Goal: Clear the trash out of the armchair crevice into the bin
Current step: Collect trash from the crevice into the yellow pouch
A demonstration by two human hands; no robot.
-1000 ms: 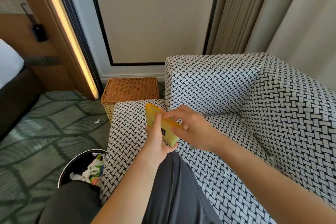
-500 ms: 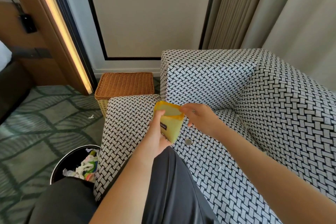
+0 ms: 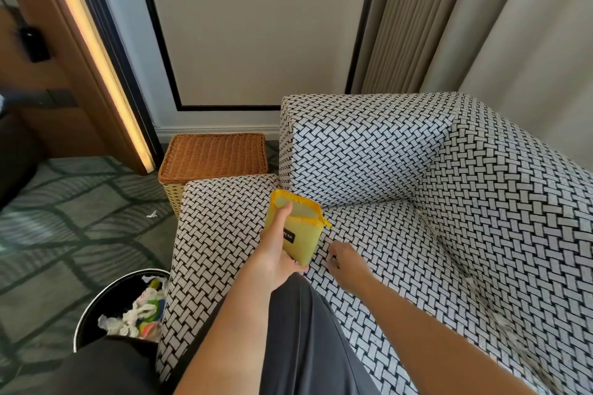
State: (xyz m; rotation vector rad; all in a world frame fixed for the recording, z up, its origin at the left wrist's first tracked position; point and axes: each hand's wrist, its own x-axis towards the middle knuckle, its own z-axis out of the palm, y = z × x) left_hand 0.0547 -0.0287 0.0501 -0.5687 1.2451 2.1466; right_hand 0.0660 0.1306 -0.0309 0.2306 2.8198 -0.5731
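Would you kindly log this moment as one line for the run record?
left hand: holds open pouch | right hand: down at seat, grip unclear | bin: trash inside

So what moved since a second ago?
The right hand let go of the pouch and went down to the seat, fingers touching it where a small round thing lay before; that is hidden now. The left hand holds the open pouch as before. Bin and basket stayed put.
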